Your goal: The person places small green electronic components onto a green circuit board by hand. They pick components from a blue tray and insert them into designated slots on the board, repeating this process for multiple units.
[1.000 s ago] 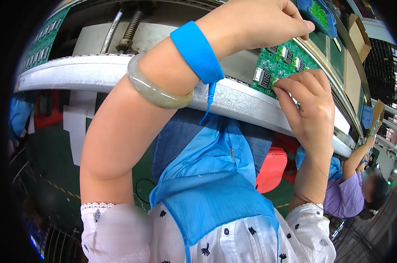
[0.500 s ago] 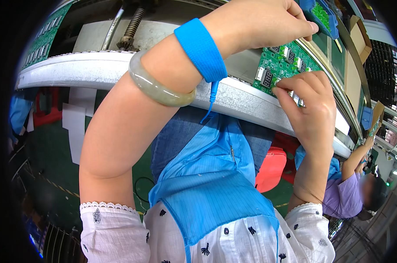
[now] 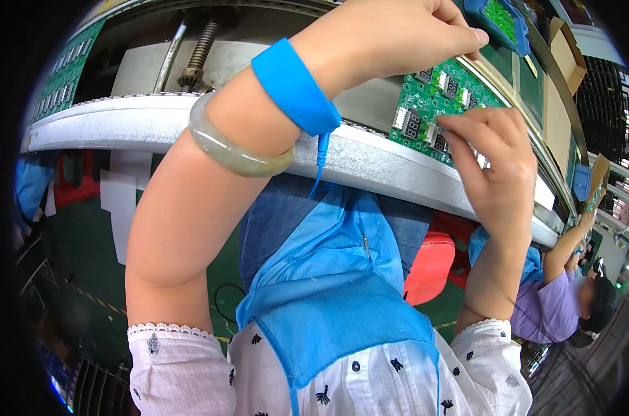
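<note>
A green circuit board (image 3: 425, 104) with black digit displays, white connectors and small green parts sits on the line at the right. Over it, my right hand (image 3: 498, 149) has thumb and forefinger pinched close to its surface. Whatever lies between those fingertips is too small to name. My left hand (image 3: 425, 35) reaches across above the board's far side, its fingers drawn together; what they hold, if anything, is hidden. Just beyond its fingertips is a blue bin (image 3: 526, 43) of small green parts (image 3: 500, 21). A blue wrist strap (image 3: 297, 87) and a bangle (image 3: 234, 154) circle my left arm.
A pale metal rail (image 3: 370, 156) runs along the near side of the line. Further green boards (image 3: 68, 69) lie at the far left. A threaded rod (image 3: 202, 52) crosses behind the rail. Another person in purple (image 3: 547, 312) works at the right, by a cardboard piece (image 3: 597, 177).
The circuit board has shifted slightly left along the line. My left hand has moved a little left too. My right hand stays pinched over the board.
</note>
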